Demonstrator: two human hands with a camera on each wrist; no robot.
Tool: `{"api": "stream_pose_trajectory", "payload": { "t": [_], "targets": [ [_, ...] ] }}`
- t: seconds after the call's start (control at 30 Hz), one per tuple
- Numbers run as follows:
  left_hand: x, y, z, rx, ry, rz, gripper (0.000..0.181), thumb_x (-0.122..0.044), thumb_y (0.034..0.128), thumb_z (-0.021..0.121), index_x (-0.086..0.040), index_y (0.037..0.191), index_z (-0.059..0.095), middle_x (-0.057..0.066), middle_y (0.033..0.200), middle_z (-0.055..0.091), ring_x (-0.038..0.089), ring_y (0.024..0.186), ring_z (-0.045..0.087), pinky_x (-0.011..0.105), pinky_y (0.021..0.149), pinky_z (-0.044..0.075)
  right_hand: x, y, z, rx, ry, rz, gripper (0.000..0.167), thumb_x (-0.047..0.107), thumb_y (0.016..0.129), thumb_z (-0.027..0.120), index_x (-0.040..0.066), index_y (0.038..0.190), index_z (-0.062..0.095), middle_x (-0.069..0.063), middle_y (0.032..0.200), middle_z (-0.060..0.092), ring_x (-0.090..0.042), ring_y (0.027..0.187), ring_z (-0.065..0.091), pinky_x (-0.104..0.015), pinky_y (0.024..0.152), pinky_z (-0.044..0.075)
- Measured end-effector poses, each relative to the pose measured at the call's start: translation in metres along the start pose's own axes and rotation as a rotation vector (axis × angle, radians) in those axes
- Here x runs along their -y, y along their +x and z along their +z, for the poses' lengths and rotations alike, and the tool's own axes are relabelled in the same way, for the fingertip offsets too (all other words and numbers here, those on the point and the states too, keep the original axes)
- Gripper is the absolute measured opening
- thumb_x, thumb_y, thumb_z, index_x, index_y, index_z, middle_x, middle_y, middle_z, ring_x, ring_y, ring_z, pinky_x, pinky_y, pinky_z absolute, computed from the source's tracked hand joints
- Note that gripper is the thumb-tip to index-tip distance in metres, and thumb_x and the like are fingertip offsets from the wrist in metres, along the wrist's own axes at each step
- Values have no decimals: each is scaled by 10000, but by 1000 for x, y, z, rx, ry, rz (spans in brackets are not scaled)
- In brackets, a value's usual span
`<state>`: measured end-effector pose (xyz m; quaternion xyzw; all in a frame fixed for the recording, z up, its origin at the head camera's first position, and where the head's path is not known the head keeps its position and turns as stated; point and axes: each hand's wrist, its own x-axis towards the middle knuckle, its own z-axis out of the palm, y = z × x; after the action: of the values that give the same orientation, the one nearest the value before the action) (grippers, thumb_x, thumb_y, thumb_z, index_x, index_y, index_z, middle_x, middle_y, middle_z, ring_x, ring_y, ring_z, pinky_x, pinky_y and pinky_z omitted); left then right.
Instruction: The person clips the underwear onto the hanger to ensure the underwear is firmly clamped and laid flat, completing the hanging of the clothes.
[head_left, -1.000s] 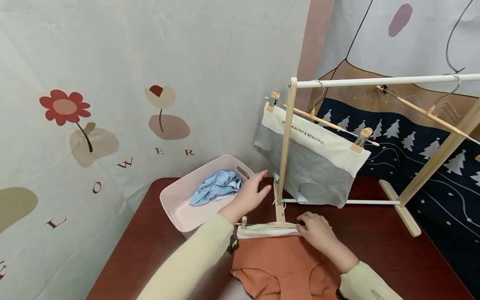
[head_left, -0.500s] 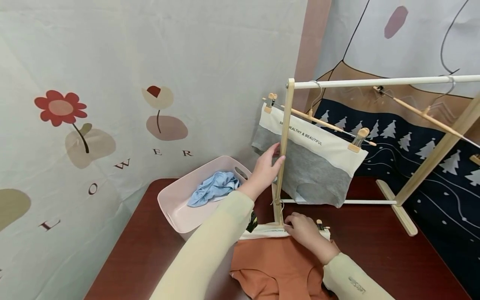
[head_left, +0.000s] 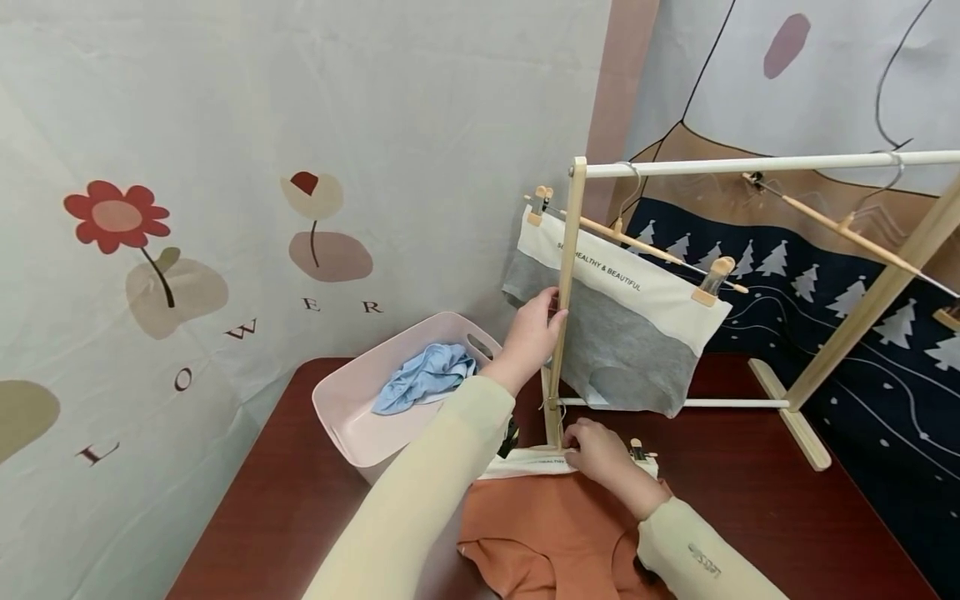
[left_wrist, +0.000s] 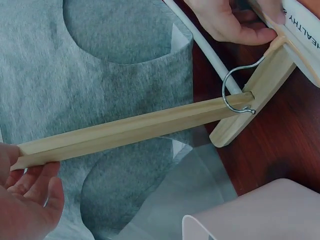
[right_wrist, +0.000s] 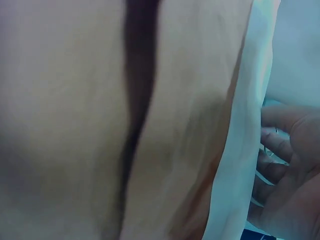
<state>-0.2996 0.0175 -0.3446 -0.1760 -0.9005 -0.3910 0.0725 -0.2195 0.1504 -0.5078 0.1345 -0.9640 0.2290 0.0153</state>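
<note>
My left hand (head_left: 531, 337) (left_wrist: 32, 200) grips the rack's upright wooden post (head_left: 570, 250) (left_wrist: 125, 131), thumb on one side and fingers on the other. The right hand (head_left: 603, 458) (left_wrist: 232, 20) pinches the middle of a hanger, just by its metal hook (left_wrist: 227, 85). Orange briefs (head_left: 547, 517) with a white waistband (head_left: 525, 463) lie below that hand, and a clip (head_left: 637, 448) stands at the band's right end. In the right wrist view, curled fingers (right_wrist: 272, 145) of the right hand are beside the pale band (right_wrist: 235, 145); their contact is unclear.
Grey briefs (head_left: 630, 342) hang by two clips from a hanger on the rack's white top bar (head_left: 750, 164). Another hanger (head_left: 840, 227) hangs further right. Left of the rack, a pink basket (head_left: 341, 404) holds blue cloth (head_left: 427, 379). Printed cloth covers the walls behind.
The left hand has moved up and right from above the basket's edge onto the post. My right hand has shifted left along the waistband to the hanger's middle, uncovering the right clip.
</note>
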Motion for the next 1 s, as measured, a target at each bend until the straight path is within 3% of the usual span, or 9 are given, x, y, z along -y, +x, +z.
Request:
{"api": "stream_pose_trajectory", "payload": {
  "t": [0.27, 0.4, 0.53, 0.73, 1.0],
  "targets": [
    [0, 2, -3, 16, 6, 0, 432, -229, 989, 489, -108, 1398, 424, 68, 1233, 590, 172, 1105, 586, 295, 856, 518, 2, 14, 4, 58, 177, 132, 130, 225, 824, 717, 122, 780, 653, 34, 684, 565, -103, 603, 479, -269, 573, 397],
    [3, 3, -4, 21, 8, 13, 437, -235, 987, 493, -113, 1401, 424, 66, 1226, 594, 177, 1093, 594, 293, 860, 515, 2, 19, 5, 35, 285, 121, 115, 124, 809, 717, 72, 755, 630, 8, 663, 564, -110, 601, 478, -260, 577, 403],
    [6, 3, -3, 25, 10, 31, 432, -242, 980, 507, -117, 1389, 444, 62, 1213, 608, 174, 1075, 608, 279, 861, 513, 2, 16, 0, -8, 329, 103, 113, 90, 792, 723, 91, 731, 629, 18, 665, 589, -90, 610, 498, -250, 583, 421],
    [7, 4, -3, 25, 30, 46, 422, -250, 977, 514, -112, 1373, 465, 58, 1199, 621, 167, 1057, 619, 263, 854, 513, 5, 1, -22, -60, 259, 59, 105, 152, 808, 735, 166, 766, 640, 63, 698, 609, -67, 641, 533, -250, 593, 434],
    [5, 5, -6, 41, 74, 45, 448, -246, 974, 525, -89, 1387, 454, 81, 1233, 611, 188, 1072, 616, 272, 882, 505, 8, -21, -76, -161, 63, -66, 110, 192, 813, 738, 209, 805, 629, 101, 718, 614, -54, 667, 555, -265, 599, 433]
  ]
}}
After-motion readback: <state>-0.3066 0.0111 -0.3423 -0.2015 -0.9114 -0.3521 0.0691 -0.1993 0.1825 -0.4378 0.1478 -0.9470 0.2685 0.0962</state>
